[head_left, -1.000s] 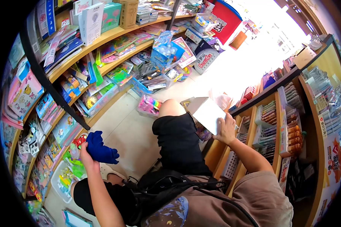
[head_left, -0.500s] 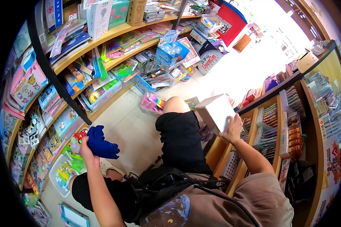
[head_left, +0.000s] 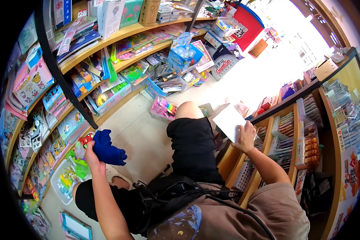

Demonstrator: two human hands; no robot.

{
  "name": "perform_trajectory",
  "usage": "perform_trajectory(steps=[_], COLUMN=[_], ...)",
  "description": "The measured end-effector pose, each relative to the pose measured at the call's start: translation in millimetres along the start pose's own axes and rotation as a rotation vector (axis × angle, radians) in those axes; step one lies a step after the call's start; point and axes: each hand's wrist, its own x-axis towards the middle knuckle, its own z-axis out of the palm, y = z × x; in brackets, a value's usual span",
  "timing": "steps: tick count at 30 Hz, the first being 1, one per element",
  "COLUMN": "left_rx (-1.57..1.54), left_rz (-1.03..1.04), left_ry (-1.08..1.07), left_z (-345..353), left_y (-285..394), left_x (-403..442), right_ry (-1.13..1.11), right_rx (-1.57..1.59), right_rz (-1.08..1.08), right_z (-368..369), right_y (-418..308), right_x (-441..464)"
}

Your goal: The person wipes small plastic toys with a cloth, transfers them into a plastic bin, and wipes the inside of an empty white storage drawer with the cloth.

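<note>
In the lower left of the head view, my left hand [head_left: 94, 161] is closed round a bunched dark blue cloth [head_left: 109, 149], held above the floor. A plastic tub [head_left: 59, 185] of small bright items sits below that hand. My right hand [head_left: 245, 138] grips a plain white box [head_left: 229, 121] by its near right edge, fingers on the pale upper face. The box is tilted in front of the right-hand shelves, and its far sides are hidden.
Curved wooden shelves [head_left: 128, 29] packed with stationery and toys run along the left. Pen racks [head_left: 284, 138] stand close on the right. A tub of colourful items [head_left: 163, 109] lies on the floor past my knee, near a blue display box [head_left: 184, 55].
The white box has turned in my right hand, so less of its side shows and more of its flat face. My left hand keeps the blue cloth in nearly the same place.
</note>
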Motion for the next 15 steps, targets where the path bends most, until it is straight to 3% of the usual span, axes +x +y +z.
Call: perform_trajectory(steps=[8,12,15], left_rx=[0.013,0.012,0.006], left_rz=[0.018,0.003,-0.012], left_ry=[0.044,0.026,0.046], left_z=[-4,0,2], left_y=[-2,-3,-4], left_x=[4,2,1], right_ry=[0.199,0.328,0.418], right_rx=[0.068,0.163,0.320], right_rz=[0.450,0.503,0.741], right_z=[-7,-23,-34], right_y=[29,52,57], right_x=[39,51,65])
